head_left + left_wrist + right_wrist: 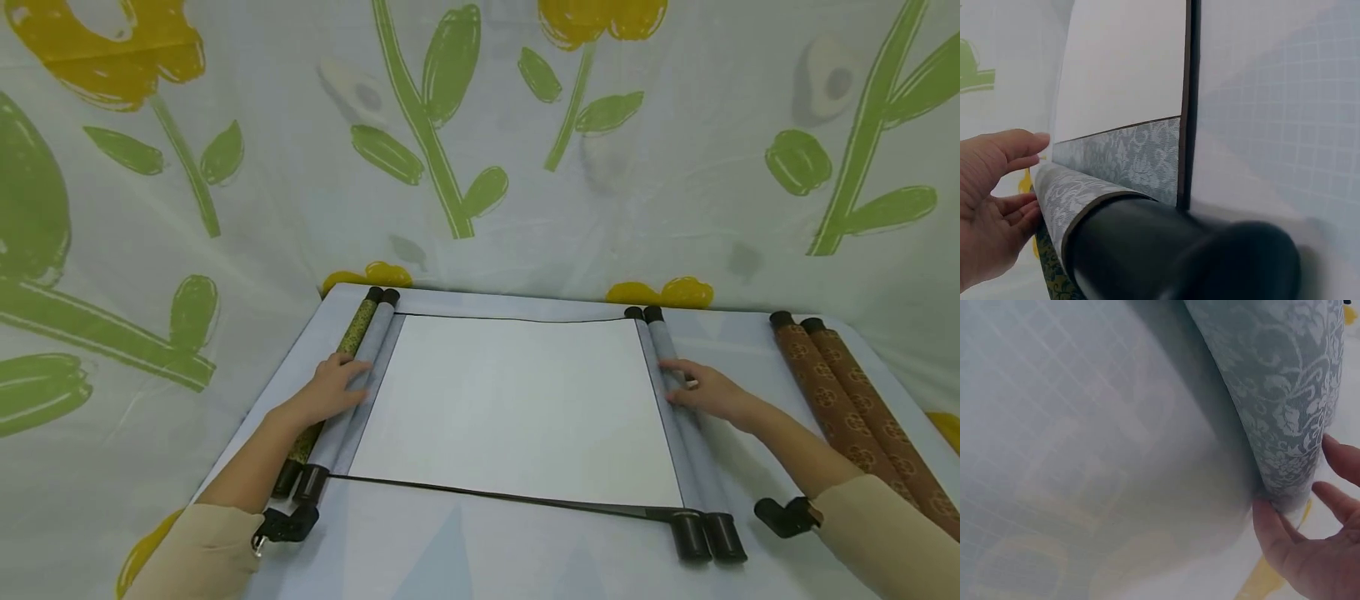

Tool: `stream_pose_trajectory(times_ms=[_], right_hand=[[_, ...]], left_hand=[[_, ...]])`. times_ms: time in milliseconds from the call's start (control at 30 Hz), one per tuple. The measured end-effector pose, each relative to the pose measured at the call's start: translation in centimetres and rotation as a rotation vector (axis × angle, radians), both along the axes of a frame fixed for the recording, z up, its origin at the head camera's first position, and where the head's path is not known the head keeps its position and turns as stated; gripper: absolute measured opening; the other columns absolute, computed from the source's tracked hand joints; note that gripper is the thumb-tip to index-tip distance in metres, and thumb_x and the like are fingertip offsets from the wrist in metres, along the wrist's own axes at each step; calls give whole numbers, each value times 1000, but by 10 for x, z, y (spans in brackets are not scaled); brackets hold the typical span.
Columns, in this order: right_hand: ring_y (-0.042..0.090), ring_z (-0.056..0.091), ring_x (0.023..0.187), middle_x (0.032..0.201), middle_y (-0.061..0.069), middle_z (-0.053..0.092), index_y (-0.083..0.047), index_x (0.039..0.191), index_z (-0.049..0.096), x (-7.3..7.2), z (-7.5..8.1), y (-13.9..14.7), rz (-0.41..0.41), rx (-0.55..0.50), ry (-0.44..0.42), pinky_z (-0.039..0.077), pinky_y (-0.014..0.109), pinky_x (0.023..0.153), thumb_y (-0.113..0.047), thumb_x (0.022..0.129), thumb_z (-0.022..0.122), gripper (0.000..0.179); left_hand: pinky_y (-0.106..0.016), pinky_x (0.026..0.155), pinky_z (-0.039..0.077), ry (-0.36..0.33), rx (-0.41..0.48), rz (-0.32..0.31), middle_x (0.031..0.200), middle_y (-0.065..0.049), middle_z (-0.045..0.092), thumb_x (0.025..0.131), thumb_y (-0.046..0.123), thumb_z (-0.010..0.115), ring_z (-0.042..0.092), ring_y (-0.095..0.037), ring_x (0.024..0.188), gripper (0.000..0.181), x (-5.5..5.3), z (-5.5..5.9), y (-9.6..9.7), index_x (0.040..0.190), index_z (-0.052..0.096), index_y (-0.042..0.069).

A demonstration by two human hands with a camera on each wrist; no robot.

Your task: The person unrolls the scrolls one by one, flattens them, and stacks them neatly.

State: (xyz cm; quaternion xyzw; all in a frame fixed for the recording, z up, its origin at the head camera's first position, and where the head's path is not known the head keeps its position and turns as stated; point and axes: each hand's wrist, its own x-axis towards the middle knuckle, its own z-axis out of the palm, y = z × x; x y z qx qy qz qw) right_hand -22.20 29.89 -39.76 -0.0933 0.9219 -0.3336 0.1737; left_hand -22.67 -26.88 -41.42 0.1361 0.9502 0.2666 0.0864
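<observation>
A hanging scroll [517, 408] lies partly unrolled, its blank white sheet framed by grey floral brocade and thin dark edges. The left hand [333, 387] holds its left roll, fingers lying across the grey brocade. In the left wrist view, the thumb and fingers of that hand [997, 194] curve about the roll [1079, 190], whose black end knob [1179, 250] fills the foreground. The right hand [708, 392] grips the right roll from its outer side. In the right wrist view, its bent fingers [1269, 528] meet the brocade roll [1285, 400] from both sides.
A green-and-gold patterned roll [356, 329] lies along the scroll's left side, beneath the left hand. Two brown patterned rolls [847, 400] with black ends lie side by side at the table's right. Behind the table [450, 550] hangs a flower-printed cloth [525, 200].
</observation>
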Motion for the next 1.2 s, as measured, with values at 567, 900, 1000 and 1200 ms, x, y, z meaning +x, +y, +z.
stream_pose_trajectory(times_ms=[567,900,1000,1200], right_hand=[[58,25,126,142,40,22,8,145,21,25,9,-15,-33,79,132,31,67,94,-37,87,66,86],[62,25,124,142,43,19,9,143,27,42,9,-26,50,300,427,25,70,95,-37,77,76,94],[62,24,124,143,43,18,8,145,25,46,10,-21,58,333,473,20,70,99,-41,78,74,96],[61,23,125,143,44,17,9,146,19,46,10,-4,27,319,518,13,70,101,-45,78,73,103]], left_hand=[[-63,106,18,80,68,29,153,-24,19,90,49,59,15,-44,139,88,10,7,27,150,17,0],[-60,106,23,166,-59,45,152,-25,23,87,52,60,21,-43,139,92,19,12,45,151,16,2],[-61,106,23,177,-81,55,151,-26,22,87,53,60,21,-43,138,93,22,13,50,151,16,2],[-66,102,25,166,-45,52,153,-25,17,85,58,59,18,-45,139,94,26,17,60,153,13,12]])
